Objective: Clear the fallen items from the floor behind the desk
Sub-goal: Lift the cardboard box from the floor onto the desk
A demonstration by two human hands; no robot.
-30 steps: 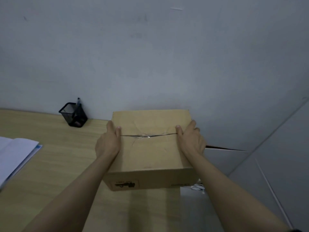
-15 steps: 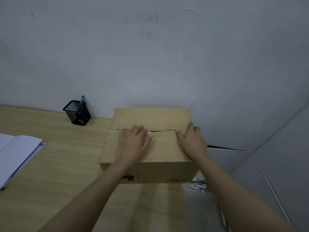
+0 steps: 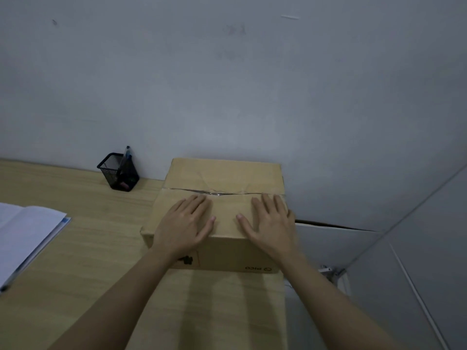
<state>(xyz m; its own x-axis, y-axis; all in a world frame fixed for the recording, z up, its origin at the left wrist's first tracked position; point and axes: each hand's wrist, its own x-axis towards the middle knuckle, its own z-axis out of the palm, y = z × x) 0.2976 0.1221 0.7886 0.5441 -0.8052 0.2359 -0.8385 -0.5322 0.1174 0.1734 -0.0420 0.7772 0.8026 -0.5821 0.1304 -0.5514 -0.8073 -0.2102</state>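
Both hands [image 3: 225, 223] shifted inward, flat and released atop box [image 3: 222, 178], desk [image 3: 75, 248] corner.

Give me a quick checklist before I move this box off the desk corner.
1. Both hands on the box: ok. Left hand and right hand lie flat on top of the cardboard box.
2. Firm grip: not ok. Fingers are spread on the lid, not around the sides.
3. Lid closed: not ok. The taped seam looks torn.
4. Box fully on the desk: cannot tell. Its right side sits at the desk edge.
5. Pen holder out of the way: ok, apart to the left.
6. Weight: cannot tell.
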